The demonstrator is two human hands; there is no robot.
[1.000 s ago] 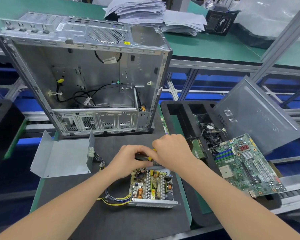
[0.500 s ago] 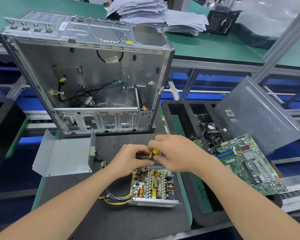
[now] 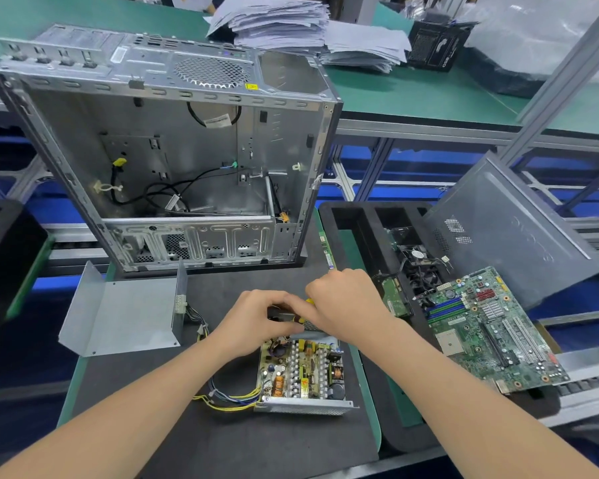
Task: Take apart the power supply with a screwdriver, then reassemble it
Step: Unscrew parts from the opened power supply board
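We find the power supply [image 3: 301, 371] lying at the centre of the black mat [image 3: 222, 440]. Its circuit board is exposed upward, so the opening stage appears done. Its bent metal cover [image 3: 125, 312] sits apart at ten o'clock, in our judgement set clear of the work yet within reach for refitting.

Both hands meet at the unit's twelve o'clock edge. The right hand [image 3: 346, 305] is closed over the screwdriver [image 3: 308, 301], of which only scraps of yellow handle show between the hands. The tip is hidden, so we cannot tell which screw it addresses. The left hand [image 3: 256, 323] has its fingers curled on the far end of the power supply, most likely bracing it against the turning force.

The wire bundle [image 3: 229, 397] trails from the unit's eight o'clock corner, away from the tool.

The emptied computer case [image 3: 173, 160] stands at twelve o'clock. A motherboard [image 3: 488, 330] rests on the foam tray [image 3: 357, 219] at three o'clock, with a side panel [image 3: 509, 229] leaning at two o'clock. Removed parts seem kept to the sides.
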